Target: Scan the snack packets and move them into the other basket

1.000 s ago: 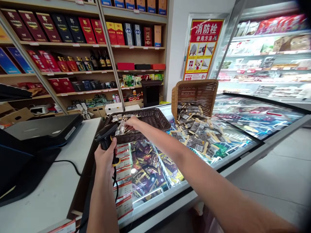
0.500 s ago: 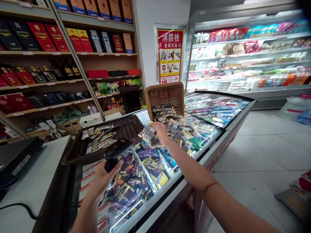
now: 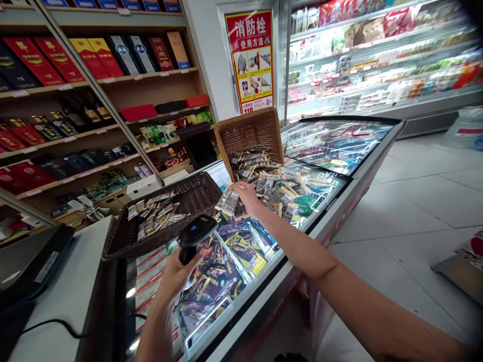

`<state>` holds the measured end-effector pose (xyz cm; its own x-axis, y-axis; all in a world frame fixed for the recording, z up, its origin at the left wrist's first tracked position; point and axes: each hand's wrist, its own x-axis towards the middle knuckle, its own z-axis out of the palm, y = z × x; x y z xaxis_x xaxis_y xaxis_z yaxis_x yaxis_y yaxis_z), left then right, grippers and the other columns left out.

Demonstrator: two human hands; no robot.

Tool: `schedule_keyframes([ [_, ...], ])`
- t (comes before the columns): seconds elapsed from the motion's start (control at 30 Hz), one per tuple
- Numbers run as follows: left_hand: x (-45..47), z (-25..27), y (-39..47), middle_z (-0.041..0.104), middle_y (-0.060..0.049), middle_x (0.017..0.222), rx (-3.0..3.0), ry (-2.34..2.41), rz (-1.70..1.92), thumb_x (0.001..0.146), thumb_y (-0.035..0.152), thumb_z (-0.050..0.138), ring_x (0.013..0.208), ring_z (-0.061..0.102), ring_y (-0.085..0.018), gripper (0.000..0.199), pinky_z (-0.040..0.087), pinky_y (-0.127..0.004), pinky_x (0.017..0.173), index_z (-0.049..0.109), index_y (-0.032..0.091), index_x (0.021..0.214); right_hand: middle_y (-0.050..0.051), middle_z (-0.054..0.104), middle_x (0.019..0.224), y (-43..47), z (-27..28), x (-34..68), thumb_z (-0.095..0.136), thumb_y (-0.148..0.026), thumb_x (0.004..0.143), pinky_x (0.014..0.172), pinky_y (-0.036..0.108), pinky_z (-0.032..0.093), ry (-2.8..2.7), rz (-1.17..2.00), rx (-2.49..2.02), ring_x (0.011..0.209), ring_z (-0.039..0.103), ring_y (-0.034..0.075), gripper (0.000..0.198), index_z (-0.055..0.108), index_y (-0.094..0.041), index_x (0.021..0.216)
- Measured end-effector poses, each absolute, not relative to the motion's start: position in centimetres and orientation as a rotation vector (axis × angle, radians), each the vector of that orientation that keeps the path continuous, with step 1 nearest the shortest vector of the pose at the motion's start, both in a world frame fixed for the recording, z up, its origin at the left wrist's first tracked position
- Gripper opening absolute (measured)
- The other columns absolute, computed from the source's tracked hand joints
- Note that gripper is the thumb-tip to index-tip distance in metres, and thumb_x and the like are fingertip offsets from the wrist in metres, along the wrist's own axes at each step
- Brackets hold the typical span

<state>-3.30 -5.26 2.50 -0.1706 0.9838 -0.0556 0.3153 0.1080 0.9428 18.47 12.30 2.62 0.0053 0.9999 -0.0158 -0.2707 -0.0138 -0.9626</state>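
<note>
My left hand (image 3: 180, 269) is closed round the handle of a black barcode scanner (image 3: 196, 230), which has a small blue light on top. Its head points toward a small clear packet (image 3: 228, 201) with a printed label. My right hand (image 3: 247, 197) pinches that packet by its top edge, above the freezer glass. Behind the right hand, a tan wicker basket (image 3: 249, 125) lies tipped, with similar packets (image 3: 269, 183) spilling out onto the glass. To the left, a dark brown wicker basket (image 3: 198, 193) holds a heap of the same packets (image 3: 156, 213).
Under both baskets runs a glass-topped chest freezer (image 3: 328, 236) full of bagged goods. A grey counter (image 3: 81, 266) with a black device (image 3: 35, 271) and a cable stands at left. Shelves of boxes (image 3: 109, 55) rise behind. Tiled floor (image 3: 400, 216) lies at right.
The view has tilted down and turned slightly. A blue light now shows on the scanner, which has come a little nearer the packet. Both hands keep their holds.
</note>
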Motion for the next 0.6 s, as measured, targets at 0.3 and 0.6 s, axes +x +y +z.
schedule_keyframes([
  [0.3, -3.9, 1.9, -4.8, 0.046, 0.006, 0.047, 1.354, 1.731, 1.074, 0.054, 0.069, 0.085, 0.044, 0.041, -0.011, 0.059, 0.033, -0.023, 0.044, 0.052, 0.021, 0.066, -0.004, 0.042, 0.062, 14.3, 2.1, 18.7, 0.061, -0.039, 0.086, 0.047, 0.024, 0.037, -0.988, 1.221, -1.02, 0.053, 0.041, 0.012, 0.018, 0.061, -0.022, 0.084],
  [0.6, -4.4, 1.6, -4.4, 0.046, 0.005, 0.05, 1.409, 1.792, 1.051, 0.055, 0.074, 0.082, 0.05, 0.044, -0.014, 0.061, 0.04, -0.026, 0.049, 0.049, 0.022, 0.061, 0.015, 0.061, 0.12, 18.8, 1.7, 26.1, 0.034, -0.032, 0.1, 0.078, 0.035, 0.052, -0.664, 0.49, -1.303, 0.096, 0.065, 0.024, 0.032, 0.045, -0.021, 0.127],
])
